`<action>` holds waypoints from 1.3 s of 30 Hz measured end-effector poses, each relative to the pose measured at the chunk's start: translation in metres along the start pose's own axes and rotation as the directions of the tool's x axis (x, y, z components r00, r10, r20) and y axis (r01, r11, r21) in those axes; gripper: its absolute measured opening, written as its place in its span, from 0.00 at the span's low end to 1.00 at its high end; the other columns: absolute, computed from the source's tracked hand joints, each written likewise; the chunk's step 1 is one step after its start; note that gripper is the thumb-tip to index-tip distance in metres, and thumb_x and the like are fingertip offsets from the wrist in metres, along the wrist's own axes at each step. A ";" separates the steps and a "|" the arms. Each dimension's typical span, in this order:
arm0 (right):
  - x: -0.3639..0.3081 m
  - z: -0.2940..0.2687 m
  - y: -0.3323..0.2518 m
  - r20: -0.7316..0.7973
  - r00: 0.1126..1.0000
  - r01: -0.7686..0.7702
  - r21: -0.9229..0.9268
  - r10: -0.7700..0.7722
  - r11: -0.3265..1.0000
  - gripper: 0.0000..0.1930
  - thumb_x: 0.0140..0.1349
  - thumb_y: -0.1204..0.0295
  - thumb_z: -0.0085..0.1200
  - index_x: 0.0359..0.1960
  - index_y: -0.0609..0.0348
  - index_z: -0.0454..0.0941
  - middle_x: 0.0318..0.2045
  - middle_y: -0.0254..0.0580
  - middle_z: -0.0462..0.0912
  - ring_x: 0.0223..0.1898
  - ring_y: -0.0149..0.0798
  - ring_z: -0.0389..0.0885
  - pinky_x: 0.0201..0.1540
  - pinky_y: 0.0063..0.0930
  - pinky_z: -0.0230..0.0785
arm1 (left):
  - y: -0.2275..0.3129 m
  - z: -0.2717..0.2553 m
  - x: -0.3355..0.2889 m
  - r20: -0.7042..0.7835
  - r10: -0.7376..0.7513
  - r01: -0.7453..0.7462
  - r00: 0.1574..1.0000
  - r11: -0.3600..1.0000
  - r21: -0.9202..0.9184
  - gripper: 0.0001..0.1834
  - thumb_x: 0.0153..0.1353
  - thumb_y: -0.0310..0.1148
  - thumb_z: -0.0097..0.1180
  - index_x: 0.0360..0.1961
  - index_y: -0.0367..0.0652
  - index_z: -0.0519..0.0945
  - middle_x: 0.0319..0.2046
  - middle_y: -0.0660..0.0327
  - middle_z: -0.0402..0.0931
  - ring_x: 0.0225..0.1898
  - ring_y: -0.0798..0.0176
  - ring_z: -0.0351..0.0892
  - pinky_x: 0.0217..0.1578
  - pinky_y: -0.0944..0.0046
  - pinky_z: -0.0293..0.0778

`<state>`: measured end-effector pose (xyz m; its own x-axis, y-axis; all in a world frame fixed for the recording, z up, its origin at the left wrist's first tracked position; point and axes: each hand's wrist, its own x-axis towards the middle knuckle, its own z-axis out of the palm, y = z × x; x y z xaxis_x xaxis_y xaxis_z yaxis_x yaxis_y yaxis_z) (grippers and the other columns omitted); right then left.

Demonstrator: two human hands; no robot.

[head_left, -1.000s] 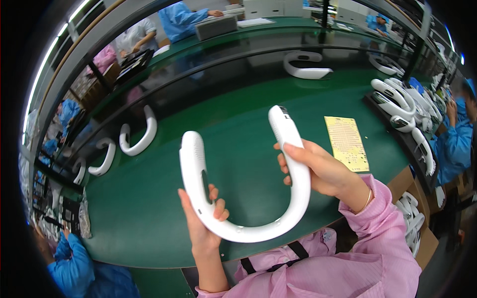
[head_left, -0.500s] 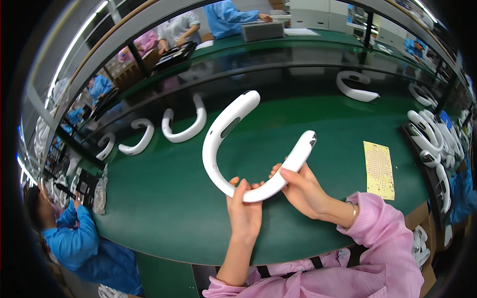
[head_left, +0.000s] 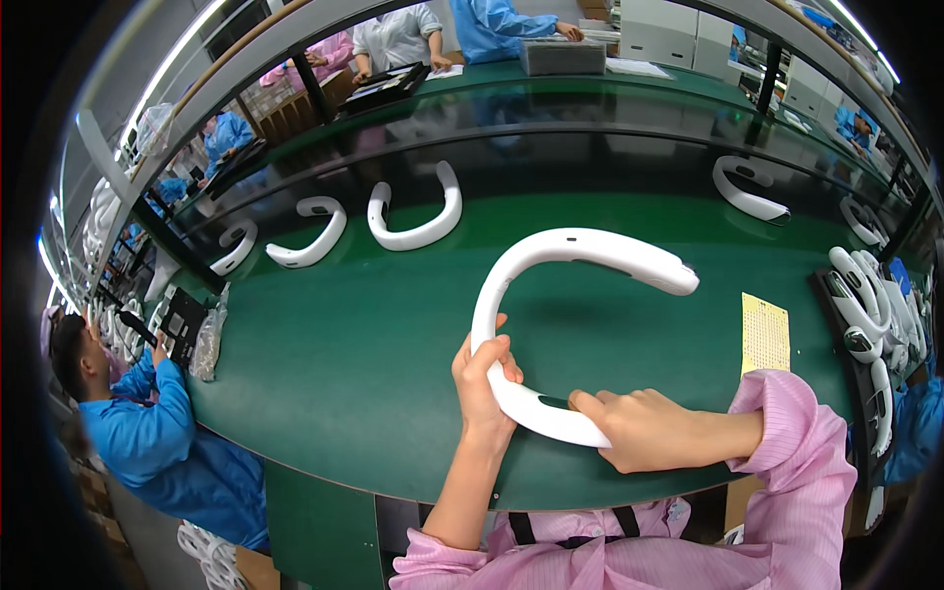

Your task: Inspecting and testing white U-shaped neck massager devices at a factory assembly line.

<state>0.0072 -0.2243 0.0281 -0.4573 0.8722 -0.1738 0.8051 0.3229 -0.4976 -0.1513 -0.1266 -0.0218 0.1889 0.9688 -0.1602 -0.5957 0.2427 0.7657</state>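
A white C-shaped neck fan (head_left: 551, 246) is held above the green table (head_left: 344, 374), its opening toward the right. My left hand (head_left: 482, 388) is closed around the left part of the curve, fingers wrapping its inner side. Around the near end, my right hand (head_left: 649, 428) is closed, hiding the tip; a dark oval patch shows beside its fingers. The far end of the fan points right, free of both hands.
More white neck fans stand along the back, such as one fan (head_left: 418, 236) left of centre and another fan (head_left: 749, 203) at right. A yellow dotted sheet (head_left: 765, 334) lies near my right sleeve. Far right, a black tray (head_left: 857, 388) holds several fans. A blue-clad person (head_left: 147, 423) works at left.
The neck fan has turned clockwise, its opening swinging from upward to rightward. My right hand has moved down and right onto its near end; the left has shifted up along the curve.
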 end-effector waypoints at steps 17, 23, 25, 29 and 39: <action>0.105 -0.093 0.173 -0.684 0.708 -0.191 -0.425 -0.175 0.885 0.20 0.45 0.79 0.55 0.44 0.58 0.74 0.41 0.46 0.78 0.46 0.48 0.73 0.48 0.40 0.65 | 0.029 -0.071 0.205 0.444 0.563 -0.500 0.697 -0.062 0.864 0.28 0.54 0.38 0.56 0.56 0.42 0.66 0.55 0.54 0.61 0.53 0.51 0.64 0.51 0.55 0.65; 0.079 -0.053 0.169 -0.562 0.813 -0.078 -0.366 -0.153 0.927 0.27 0.46 0.81 0.55 0.52 0.62 0.66 0.50 0.53 0.68 0.53 0.51 0.66 0.55 0.41 0.60 | 0.056 -0.083 0.261 0.555 0.157 -0.409 0.817 -0.521 0.749 0.19 0.53 0.45 0.57 0.42 0.44 0.75 0.46 0.56 0.72 0.56 0.53 0.63 0.58 0.43 0.51; 0.066 -0.049 0.139 -0.552 0.823 -0.025 -0.268 -0.133 0.963 0.26 0.48 0.79 0.56 0.52 0.62 0.66 0.51 0.53 0.67 0.55 0.51 0.64 0.58 0.41 0.58 | 0.066 -0.066 0.253 0.644 0.151 -0.550 0.750 -0.400 0.733 0.15 0.55 0.44 0.54 0.32 0.42 0.76 0.32 0.55 0.75 0.43 0.53 0.72 0.56 0.45 0.53; 0.039 -0.056 0.095 -0.690 0.719 -0.046 -0.163 -0.080 0.986 0.36 0.49 0.76 0.58 0.61 0.63 0.54 0.59 0.54 0.57 0.60 0.54 0.57 0.61 0.41 0.53 | 0.091 0.003 0.188 0.716 0.266 -0.737 0.645 -0.029 0.675 0.15 0.55 0.42 0.54 0.29 0.37 0.74 0.24 0.53 0.71 0.29 0.54 0.69 0.36 0.59 0.64; -0.010 -0.017 0.057 -0.737 0.615 0.330 0.563 0.280 0.758 0.23 0.51 0.76 0.58 0.49 0.63 0.66 0.32 0.37 0.76 0.32 0.31 0.76 0.36 0.24 0.70 | 0.082 0.031 -0.021 0.763 -0.103 -0.136 0.639 0.960 0.243 0.29 0.62 0.49 0.43 0.48 0.29 0.67 0.33 0.55 0.73 0.32 0.64 0.72 0.37 0.63 0.71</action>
<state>0.0637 -0.2081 0.0156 0.2225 0.8978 0.3801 0.2462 0.3254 -0.9129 -0.1795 -0.1284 0.0635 0.7772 0.5563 0.2940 -0.4080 0.0898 0.9086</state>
